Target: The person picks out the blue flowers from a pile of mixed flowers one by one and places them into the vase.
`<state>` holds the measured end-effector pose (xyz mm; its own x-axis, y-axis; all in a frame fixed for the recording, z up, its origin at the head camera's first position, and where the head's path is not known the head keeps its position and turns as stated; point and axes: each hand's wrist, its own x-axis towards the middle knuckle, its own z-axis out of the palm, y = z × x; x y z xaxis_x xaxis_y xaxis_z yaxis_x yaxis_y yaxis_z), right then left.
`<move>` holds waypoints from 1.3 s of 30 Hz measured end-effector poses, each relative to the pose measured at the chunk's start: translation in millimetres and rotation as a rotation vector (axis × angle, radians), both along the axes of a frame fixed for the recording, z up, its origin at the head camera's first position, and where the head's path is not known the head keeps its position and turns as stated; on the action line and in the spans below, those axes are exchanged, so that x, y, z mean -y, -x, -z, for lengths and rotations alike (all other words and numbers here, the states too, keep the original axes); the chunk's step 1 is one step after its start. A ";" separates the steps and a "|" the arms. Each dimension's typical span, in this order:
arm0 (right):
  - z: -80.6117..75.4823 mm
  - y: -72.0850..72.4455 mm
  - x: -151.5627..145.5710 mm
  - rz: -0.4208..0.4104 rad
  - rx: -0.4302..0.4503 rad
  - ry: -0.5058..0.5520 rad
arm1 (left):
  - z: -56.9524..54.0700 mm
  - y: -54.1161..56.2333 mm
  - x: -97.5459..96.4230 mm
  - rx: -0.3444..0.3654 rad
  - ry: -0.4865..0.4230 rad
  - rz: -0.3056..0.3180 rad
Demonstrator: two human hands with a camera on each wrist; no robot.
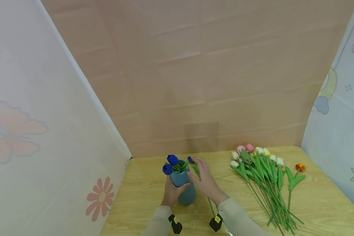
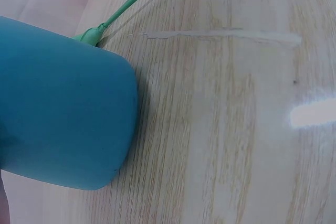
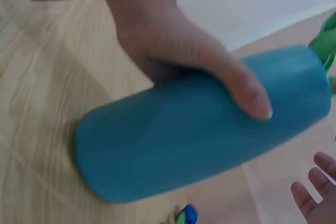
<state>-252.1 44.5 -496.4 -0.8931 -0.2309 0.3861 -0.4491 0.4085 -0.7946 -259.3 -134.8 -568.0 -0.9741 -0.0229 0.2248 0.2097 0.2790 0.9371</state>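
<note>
A blue vase (image 1: 187, 193) stands on the table with two blue tulips (image 1: 172, 159) leaning out of its mouth to the left. My left hand (image 1: 172, 191) grips the vase's side; in the right wrist view its thumb lies along the vase wall (image 3: 210, 129). Close by the rim on the right is my right hand (image 1: 205, 182), its fingers loosely bent and nothing held between them. Another blue tulip (image 1: 190, 159) lies on the table beyond that hand, partly hidden by it. Its stem (image 1: 211, 206) runs toward the front edge.
On the right lies a pile of artificial tulips (image 1: 266, 178) in white, pink and yellow, stems toward the front. Beside it rests a single orange flower (image 1: 300, 167). A fabric backdrop (image 1: 200, 82) rises behind the wooden table (image 1: 144, 186), with printed cloth walls on both sides.
</note>
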 end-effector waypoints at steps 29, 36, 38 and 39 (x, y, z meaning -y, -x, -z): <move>117.8 -3.2 -37.4 0.245 0.234 -0.400 | 1.7 0.9 -0.6 0.021 -0.013 -0.016; 122.8 -4.1 -34.7 0.257 0.231 -0.491 | -0.6 0.5 -0.1 0.009 -0.011 -0.014; 122.5 -4.3 -33.9 0.260 0.226 -0.501 | -0.7 0.1 0.0 0.010 -0.012 -0.015; 122.2 -4.4 -33.7 0.258 0.226 -0.508 | -0.6 -0.1 0.0 0.012 -0.014 -0.015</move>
